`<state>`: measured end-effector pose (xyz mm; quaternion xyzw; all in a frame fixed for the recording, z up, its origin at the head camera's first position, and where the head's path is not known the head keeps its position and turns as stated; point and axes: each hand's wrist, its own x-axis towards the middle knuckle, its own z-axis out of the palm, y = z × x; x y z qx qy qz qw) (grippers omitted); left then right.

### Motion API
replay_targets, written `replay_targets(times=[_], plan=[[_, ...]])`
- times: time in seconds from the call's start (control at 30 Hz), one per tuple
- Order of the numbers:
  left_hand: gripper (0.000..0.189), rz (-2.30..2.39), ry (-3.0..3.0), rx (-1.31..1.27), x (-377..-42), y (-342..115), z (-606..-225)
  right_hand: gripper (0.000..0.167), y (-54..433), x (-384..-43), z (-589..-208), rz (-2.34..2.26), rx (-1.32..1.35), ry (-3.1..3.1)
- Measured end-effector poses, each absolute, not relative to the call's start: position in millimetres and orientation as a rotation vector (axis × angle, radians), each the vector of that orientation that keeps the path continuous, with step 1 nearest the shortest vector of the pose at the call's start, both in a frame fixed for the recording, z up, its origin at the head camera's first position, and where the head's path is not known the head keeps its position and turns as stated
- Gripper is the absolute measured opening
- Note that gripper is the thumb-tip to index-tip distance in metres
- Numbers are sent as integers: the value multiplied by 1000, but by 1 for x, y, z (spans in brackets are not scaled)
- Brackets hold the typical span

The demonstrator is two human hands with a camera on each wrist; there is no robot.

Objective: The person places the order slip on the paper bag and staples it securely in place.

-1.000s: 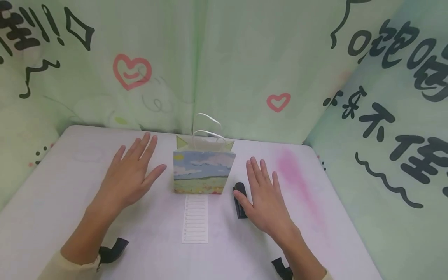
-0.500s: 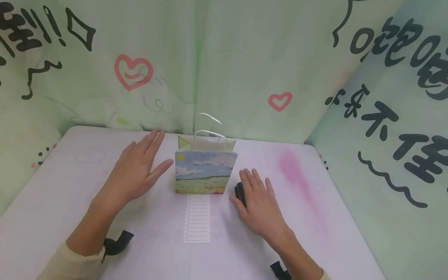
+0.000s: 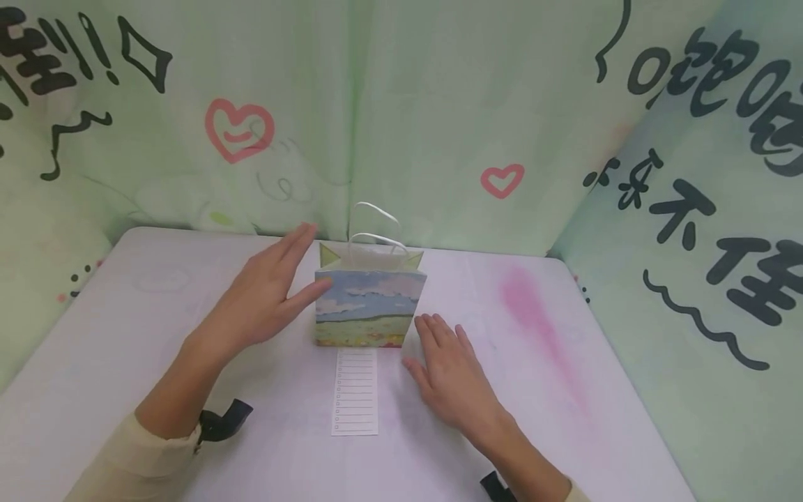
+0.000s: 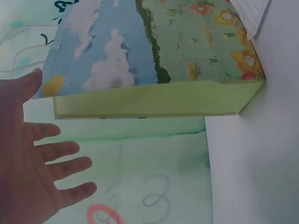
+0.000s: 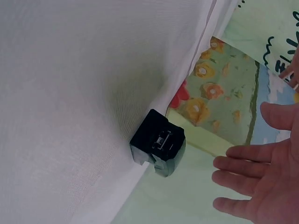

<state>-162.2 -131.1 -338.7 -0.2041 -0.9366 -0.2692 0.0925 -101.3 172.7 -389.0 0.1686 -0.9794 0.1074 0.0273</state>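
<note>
A small paper gift bag [image 3: 370, 307] with a painted sky-and-meadow front and white cord handles stands upright at the table's back. My left hand [image 3: 263, 296] is at its upper left corner, fingers straight. In the left wrist view, the thumb [image 4: 31, 84] overlaps the bag's corner; whether it touches, I cannot tell. Low by the bag's right side is my right hand [image 3: 453, 376], with extended fingers and nothing held. A black stapler [image 5: 161, 142] lies on the table near that hand in the right wrist view; in the head view the hand hides it.
A narrow lined paper strip with checkboxes [image 3: 355, 394] lies flat in front of the bag. The white table [image 3: 282, 446] has a pink smear at right. Green printed curtains [image 3: 414, 104] rise behind and beside it.
My left hand has moved right to the bag's left corner. My right hand has come lower and left, now covering the stapler in the head view. The bag and paper stay put.
</note>
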Motion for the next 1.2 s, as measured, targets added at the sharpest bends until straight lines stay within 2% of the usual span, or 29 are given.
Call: replay_targets(times=[0.57, 0.97, 1.2], plan=[[81, -1070, -2719, -722, -179, -118, -332, 55, 159, -100, -385, 335, 482, -2941], [71, -1140, -2646, -785, -188, -110, -331, 27, 146, -105, -388, 298, 581, -2972], [61, -1166, -2615, -797, -191, -106, -331, 27, 137, -116, -391, 311, 695, -3019]])
